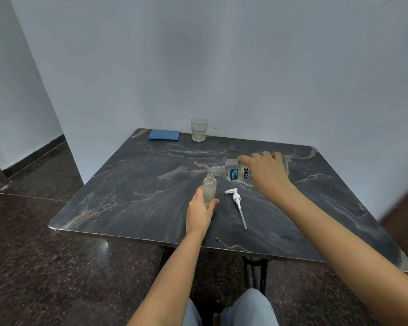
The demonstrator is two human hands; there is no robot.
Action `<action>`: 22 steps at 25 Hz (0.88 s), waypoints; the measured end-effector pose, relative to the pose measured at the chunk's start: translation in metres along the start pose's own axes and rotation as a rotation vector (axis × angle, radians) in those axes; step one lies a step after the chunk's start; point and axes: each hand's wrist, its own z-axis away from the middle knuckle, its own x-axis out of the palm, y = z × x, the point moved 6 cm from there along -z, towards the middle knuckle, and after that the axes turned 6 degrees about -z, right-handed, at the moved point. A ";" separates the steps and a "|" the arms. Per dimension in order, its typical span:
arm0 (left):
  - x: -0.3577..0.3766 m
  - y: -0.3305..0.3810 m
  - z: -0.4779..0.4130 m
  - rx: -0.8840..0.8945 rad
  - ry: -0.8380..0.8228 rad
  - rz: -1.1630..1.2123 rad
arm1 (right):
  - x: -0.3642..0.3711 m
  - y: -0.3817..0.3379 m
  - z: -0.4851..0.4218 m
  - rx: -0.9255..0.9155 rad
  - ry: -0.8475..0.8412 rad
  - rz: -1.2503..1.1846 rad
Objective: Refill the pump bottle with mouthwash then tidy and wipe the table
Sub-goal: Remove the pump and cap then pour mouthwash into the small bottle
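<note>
A small clear pump bottle (209,187) stands upright near the middle of the dark marble table (127,184), its neck uncapped. My left hand (199,214) grips its lower part. My right hand (265,174) holds the clear mouthwash bottle (233,174) tipped on its side, its open mouth just above the small bottle's neck. The white pump head with its long tube (238,203) lies flat on the table between my two arms.
A folded blue cloth (164,134) lies at the table's far left edge. A drinking glass (199,129) with a little liquid stands at the far edge against the wall. My knees show below the table's near edge.
</note>
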 end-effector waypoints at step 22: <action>0.001 0.000 0.000 0.011 -0.003 -0.015 | -0.004 -0.002 0.002 0.001 -0.013 0.002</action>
